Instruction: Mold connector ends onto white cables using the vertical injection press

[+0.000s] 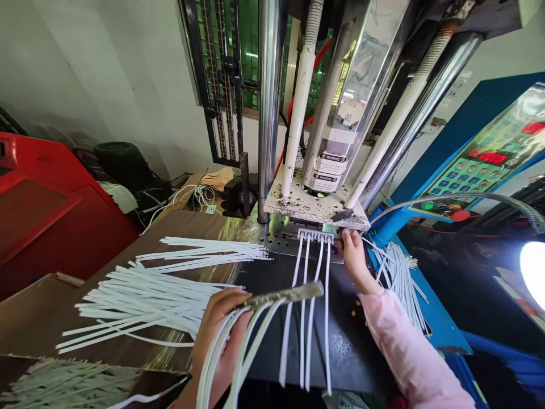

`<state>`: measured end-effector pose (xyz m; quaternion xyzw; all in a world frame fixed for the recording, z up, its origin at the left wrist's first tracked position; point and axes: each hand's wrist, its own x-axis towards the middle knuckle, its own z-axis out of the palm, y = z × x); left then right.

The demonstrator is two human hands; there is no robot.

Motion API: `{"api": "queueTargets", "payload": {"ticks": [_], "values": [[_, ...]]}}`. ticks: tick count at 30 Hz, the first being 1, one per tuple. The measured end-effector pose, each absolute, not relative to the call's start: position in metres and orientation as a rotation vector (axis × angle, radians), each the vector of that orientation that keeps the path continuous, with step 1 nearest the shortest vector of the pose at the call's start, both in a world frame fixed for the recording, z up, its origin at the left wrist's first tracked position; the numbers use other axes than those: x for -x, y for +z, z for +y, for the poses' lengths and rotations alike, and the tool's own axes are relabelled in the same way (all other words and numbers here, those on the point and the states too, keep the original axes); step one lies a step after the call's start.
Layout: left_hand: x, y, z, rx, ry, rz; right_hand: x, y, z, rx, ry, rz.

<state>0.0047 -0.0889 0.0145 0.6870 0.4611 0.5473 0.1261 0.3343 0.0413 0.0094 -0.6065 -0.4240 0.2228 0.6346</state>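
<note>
My left hand is closed around one end of a metal bar, from which several white cables hang down toward me. Under the press plate, a white moulded strip lies on the metal base with several white cables running from it toward the front edge. At the right end of that strip is my right hand, its fingers curled together beside the base. What these fingers grip, if anything, is hidden.
Piles of white cables lie on the brown table to the left. Another bundle hangs over the blue frame at right. Steel columns rise behind the plate. A control panel with a red button stands right, near a bright lamp.
</note>
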Motion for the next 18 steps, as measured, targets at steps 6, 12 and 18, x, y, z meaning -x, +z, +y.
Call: {"api": "queueTargets", "payload": {"ticks": [6,12,18], "values": [[-0.012,0.066,-0.057,-2.172,1.666,1.208,-0.314,0.0,-0.074,1.446,0.804,-1.015],[-0.034,0.085,-0.032,-2.317,1.711,1.067,-0.298,-0.013,-0.139,1.849,0.554,-1.575],[-0.019,0.086,-0.027,-2.561,1.484,0.993,-0.327,-0.01,-0.184,2.215,-0.153,-1.886]]}}
